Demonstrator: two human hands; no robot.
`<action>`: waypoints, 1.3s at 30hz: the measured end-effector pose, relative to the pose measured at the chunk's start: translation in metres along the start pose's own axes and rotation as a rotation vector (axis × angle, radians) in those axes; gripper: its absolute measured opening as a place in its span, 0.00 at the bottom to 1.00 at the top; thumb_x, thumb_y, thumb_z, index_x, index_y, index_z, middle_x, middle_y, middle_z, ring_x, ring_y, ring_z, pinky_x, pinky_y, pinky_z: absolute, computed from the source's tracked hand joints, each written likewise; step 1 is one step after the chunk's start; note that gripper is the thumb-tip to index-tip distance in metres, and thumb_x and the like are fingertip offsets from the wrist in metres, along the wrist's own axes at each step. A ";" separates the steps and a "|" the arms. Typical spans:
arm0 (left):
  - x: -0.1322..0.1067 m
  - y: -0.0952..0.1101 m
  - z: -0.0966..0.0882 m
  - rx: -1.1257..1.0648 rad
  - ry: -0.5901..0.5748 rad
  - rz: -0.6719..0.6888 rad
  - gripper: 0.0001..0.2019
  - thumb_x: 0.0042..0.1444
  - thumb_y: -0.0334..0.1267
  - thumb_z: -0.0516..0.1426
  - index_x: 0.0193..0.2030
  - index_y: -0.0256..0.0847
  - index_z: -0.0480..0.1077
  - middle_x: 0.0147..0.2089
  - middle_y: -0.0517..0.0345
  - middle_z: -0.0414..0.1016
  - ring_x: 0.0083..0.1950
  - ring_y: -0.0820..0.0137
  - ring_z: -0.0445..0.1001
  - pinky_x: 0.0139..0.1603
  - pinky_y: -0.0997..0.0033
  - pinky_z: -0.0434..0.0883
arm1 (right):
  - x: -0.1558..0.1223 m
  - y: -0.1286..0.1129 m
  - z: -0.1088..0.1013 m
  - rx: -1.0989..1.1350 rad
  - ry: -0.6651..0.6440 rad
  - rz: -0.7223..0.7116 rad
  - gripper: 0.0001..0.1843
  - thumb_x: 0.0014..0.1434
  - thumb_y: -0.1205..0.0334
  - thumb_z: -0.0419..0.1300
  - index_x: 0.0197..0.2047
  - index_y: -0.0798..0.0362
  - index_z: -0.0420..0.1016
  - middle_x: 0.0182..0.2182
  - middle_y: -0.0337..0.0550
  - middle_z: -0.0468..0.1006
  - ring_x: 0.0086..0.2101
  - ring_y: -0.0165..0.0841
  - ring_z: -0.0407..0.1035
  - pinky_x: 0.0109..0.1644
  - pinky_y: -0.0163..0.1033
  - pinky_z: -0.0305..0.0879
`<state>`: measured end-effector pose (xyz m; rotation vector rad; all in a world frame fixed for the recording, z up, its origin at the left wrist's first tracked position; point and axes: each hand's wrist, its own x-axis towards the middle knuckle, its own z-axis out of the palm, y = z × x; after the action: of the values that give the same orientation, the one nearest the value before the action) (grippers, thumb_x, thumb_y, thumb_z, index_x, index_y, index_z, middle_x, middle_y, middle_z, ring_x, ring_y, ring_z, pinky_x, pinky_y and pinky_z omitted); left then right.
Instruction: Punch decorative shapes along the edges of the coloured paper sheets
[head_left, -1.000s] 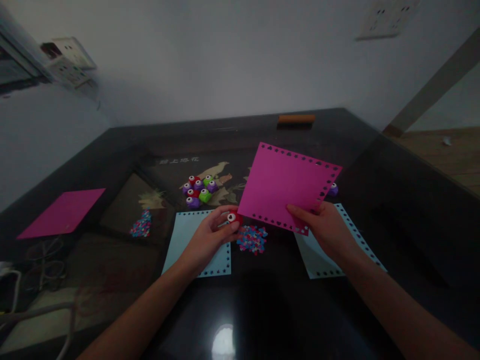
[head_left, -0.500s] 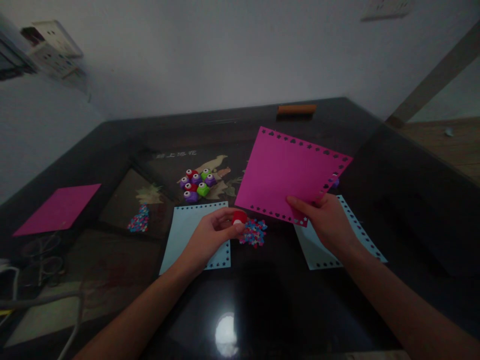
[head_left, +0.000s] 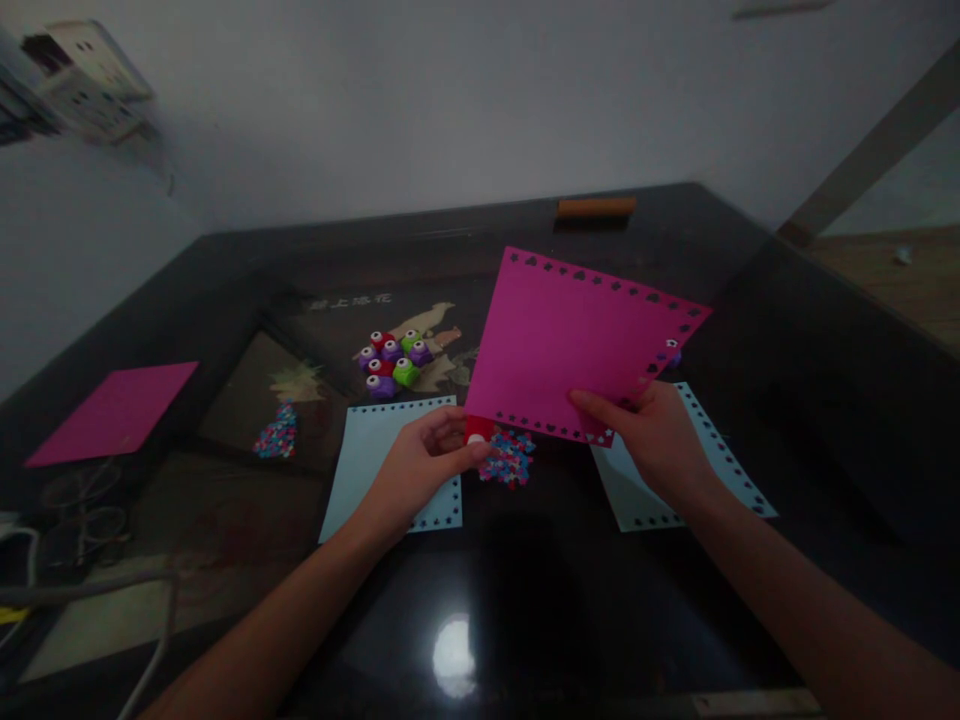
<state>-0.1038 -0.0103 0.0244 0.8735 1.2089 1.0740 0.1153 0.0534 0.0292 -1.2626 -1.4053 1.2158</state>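
The raised sheet [head_left: 577,345] is vivid pink, bordered on three edges with punched stars and other small shapes. The near piece [head_left: 478,429] is red and white. The left card [head_left: 375,440] and right card [head_left: 652,490] are pale blue, similarly bordered (dark, against the black table [head_left: 570,610]). Confetti [head_left: 507,460] mixes blue, pink and white; the farther blocks [head_left: 391,352] are red, purple and green, with white-and-dark eye spots.

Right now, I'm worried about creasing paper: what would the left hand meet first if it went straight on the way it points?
With its red punch leading, the left hand would probably meet the raised pink sheet; whether punch and sheet touch is unclear.
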 end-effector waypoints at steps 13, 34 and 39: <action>0.000 0.002 0.000 0.054 -0.005 0.017 0.16 0.42 0.38 0.66 0.39 0.37 0.72 0.38 0.56 0.78 0.35 0.71 0.75 0.37 0.71 0.72 | -0.002 -0.003 0.002 -0.049 0.013 -0.072 0.11 0.47 0.59 0.67 0.35 0.52 0.80 0.35 0.42 0.83 0.34 0.38 0.77 0.39 0.43 0.73; 0.002 -0.001 -0.002 0.094 0.082 0.027 0.17 0.42 0.46 0.66 0.37 0.37 0.74 0.33 0.56 0.77 0.31 0.70 0.73 0.32 0.71 0.72 | -0.007 -0.005 0.004 -0.211 -0.045 -0.135 0.05 0.49 0.60 0.66 0.31 0.49 0.80 0.31 0.39 0.83 0.32 0.35 0.76 0.37 0.40 0.72; 0.001 0.000 -0.002 0.071 0.092 0.005 0.18 0.41 0.45 0.67 0.37 0.37 0.75 0.34 0.55 0.78 0.31 0.70 0.74 0.34 0.70 0.73 | -0.007 -0.005 0.004 -0.214 -0.051 -0.142 0.05 0.49 0.59 0.66 0.31 0.50 0.80 0.30 0.39 0.83 0.30 0.35 0.75 0.35 0.41 0.71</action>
<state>-0.1061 -0.0096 0.0236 0.8903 1.3293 1.0908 0.1116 0.0461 0.0332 -1.2587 -1.6683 1.0289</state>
